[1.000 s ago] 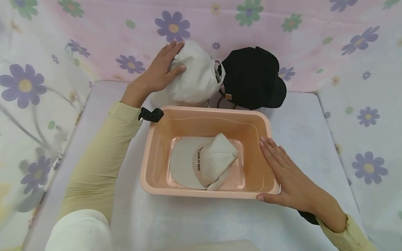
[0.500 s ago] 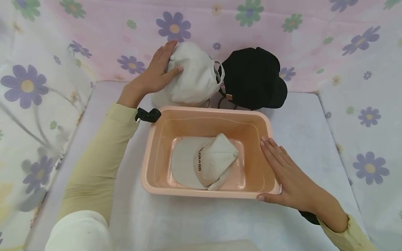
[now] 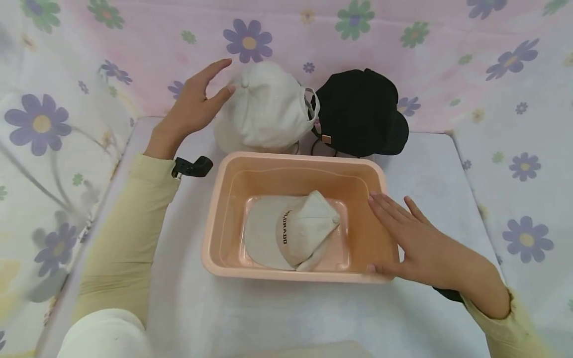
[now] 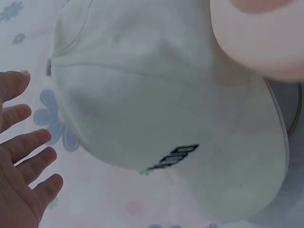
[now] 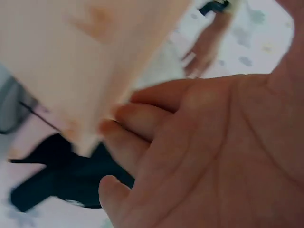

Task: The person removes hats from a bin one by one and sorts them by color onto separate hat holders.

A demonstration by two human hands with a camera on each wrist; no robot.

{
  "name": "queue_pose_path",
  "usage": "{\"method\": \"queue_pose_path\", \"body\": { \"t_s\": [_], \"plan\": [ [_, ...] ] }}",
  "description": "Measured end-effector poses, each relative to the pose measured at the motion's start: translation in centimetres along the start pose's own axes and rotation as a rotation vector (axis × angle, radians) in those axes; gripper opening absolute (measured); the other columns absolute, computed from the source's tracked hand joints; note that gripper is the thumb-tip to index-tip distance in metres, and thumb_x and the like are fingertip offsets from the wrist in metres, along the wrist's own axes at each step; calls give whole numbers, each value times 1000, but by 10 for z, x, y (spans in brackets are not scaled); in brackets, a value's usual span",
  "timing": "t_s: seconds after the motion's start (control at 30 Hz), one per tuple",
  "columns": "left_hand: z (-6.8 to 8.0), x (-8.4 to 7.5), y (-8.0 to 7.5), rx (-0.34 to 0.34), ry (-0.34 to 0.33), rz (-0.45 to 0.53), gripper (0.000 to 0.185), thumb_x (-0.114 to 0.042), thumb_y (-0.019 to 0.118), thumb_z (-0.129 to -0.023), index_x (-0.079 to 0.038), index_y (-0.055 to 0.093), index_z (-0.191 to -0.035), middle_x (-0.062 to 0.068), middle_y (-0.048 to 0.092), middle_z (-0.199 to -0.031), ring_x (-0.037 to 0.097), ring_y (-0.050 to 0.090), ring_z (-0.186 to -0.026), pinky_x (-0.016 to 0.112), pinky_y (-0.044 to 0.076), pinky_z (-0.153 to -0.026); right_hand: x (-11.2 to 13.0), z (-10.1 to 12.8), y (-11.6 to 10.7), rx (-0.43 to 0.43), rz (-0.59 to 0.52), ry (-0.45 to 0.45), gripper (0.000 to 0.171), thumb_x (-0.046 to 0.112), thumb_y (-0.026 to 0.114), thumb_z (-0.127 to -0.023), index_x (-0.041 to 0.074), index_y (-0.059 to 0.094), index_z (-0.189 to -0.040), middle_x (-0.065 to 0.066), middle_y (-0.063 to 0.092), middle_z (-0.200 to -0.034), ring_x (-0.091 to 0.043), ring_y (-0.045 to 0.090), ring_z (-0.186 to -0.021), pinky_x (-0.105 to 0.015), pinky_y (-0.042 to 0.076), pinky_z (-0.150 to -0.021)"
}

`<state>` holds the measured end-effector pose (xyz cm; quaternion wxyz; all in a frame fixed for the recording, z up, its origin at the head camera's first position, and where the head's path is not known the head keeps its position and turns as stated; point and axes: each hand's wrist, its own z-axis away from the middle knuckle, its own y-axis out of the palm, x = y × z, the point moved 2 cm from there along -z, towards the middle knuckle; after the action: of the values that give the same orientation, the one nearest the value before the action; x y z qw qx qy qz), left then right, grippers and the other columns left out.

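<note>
A peach plastic basin point(image 3: 226, 201) stands mid-table with a beige cap point(image 3: 293, 231) lying in it, dark lettering on its front. Behind the basin sit a white cap point(image 3: 264, 107) and a black cap point(image 3: 358, 112), side by side. My left hand point(image 3: 197, 99) hovers open just left of the white cap point(image 4: 161, 104), fingers spread and off the fabric. My right hand point(image 3: 409, 238) lies flat with straight fingers over the basin's right rim point(image 5: 71, 61); the thumb is at the front right corner.
Flowered cloth walls close in the white table on the left, back and right. A black clip point(image 3: 192, 166) juts from my left sleeve near the basin's back left corner. A pale rounded object point(image 3: 105, 335) fills the bottom left of the head view.
My left hand has lifted off the white cap and drawn back to the left, fingers spreading. My right hand has shifted slightly inward over the basin's right rim.
</note>
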<state>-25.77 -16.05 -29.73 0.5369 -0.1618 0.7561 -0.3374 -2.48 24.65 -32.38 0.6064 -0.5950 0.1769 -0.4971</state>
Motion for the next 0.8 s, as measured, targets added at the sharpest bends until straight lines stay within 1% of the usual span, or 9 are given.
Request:
{"method": "queue_pose_path", "body": {
  "t_s": [0.03,0.1,0.23,0.33,0.43,0.53,0.63,0.7,0.8],
  "plan": [
    [2,2,-2,-16,-4,16,59,-33,50,-106,-17,34,-160,0,31,-166,14,23,-154,33,17,-126,2,-5,-9,10,-14,-7,104,65,64,-91,11,13,-164,-10,16,-170,-31,14,-157,-51,-6,-126],
    [6,8,-5,-40,-19,48,57,-29,51,-105,-14,36,-159,3,35,-165,16,27,-153,35,20,-126,7,-19,-26,6,-42,-27,93,59,63,-95,13,21,-164,-8,23,-168,-33,22,-155,-55,5,-126],
    [16,23,-7,-81,-60,120,53,-24,51,-105,-11,41,-156,11,44,-159,21,37,-149,38,27,-124,13,-58,-59,-77,-125,-142,73,42,64,-100,16,32,-160,-4,38,-162,-29,36,-148,-59,31,-119],
    [24,37,-6,-129,-101,167,50,-23,51,-105,-8,47,-153,15,51,-152,25,46,-143,38,34,-120,16,-96,-79,-200,-212,-261,56,26,63,-103,9,45,-153,-7,52,-151,-26,50,-138,-53,41,-113],
    [30,54,-2,-192,-142,201,45,-21,51,-105,-5,53,-147,14,59,-142,20,55,-133,30,41,-114,18,-135,-93,-316,-314,-307,40,17,58,-105,2,57,-142,-12,63,-138,-26,62,-123,-39,50,-106],
    [35,71,6,-242,-205,284,41,-18,52,-105,0,57,-141,7,67,-127,10,60,-116,23,47,-101,18,-171,-97,-380,-400,-243,36,16,55,-106,-1,60,-137,-14,67,-130,-25,66,-113,-31,53,-100],
    [40,87,19,-257,-306,393,39,-15,52,-105,3,58,-140,-3,67,-116,4,59,-105,24,51,-95,16,-199,-95,-388,-450,-127,40,21,54,-106,1,57,-141,-14,65,-132,-24,64,-113,-33,51,-99],
    [42,94,28,-246,-380,457,42,-14,50,-105,3,54,-143,-1,65,-120,7,58,-107,30,52,-100,16,-211,-94,-362,-493,-53,44,26,53,-106,2,54,-144,-13,63,-134,-23,61,-115,-37,51,-97],
    [44,101,42,-180,-474,487,49,-16,46,-107,5,42,-151,17,57,-140,21,56,-125,42,48,-109,16,-224,-93,-308,-569,34,49,31,51,-106,3,51,-147,-14,61,-131,-24,62,-115,-41,52,-98]
  ]
}}
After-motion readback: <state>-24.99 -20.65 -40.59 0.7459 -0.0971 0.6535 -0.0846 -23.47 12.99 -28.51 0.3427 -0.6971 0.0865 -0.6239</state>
